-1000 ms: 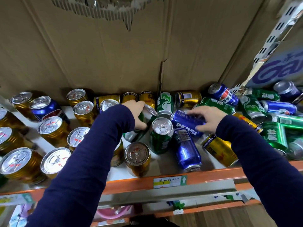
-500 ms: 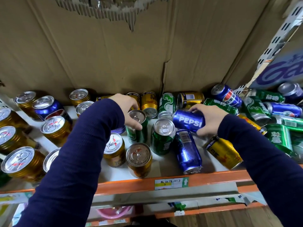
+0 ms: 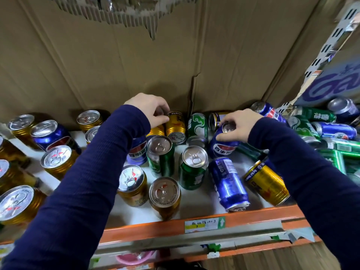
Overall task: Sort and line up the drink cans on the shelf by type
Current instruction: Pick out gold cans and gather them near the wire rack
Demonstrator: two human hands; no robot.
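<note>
Gold, green and blue drink cans crowd the white shelf [image 3: 194, 203]. My right hand [image 3: 239, 127] grips the top of a blue Pepsi can [image 3: 222, 150], which stands tilted near the shelf's middle. At the back, my left hand [image 3: 150, 109] curls its fingertips at the end of a gold can [image 3: 176, 124] lying on its side. Two green cans [image 3: 160, 159] [image 3: 192, 169] stand upright in front of the hands. Another blue can [image 3: 228, 183] and a gold can [image 3: 266, 183] lie near the front edge. My left sleeve partly hides a further Pepsi can [image 3: 137, 151].
Upright gold cans [image 3: 58, 159] fill the left side, with a blue can [image 3: 49, 133] among them. A jumble of lying green and blue cans [image 3: 319, 133] fills the right. Cardboard [image 3: 136, 65] backs the shelf. An orange rail [image 3: 155, 228] runs along the front edge.
My right hand has turned the Pepsi can from lying sideways to nearly upright. My left hand has let go of the upright green can and reached back to the lying gold can.
</note>
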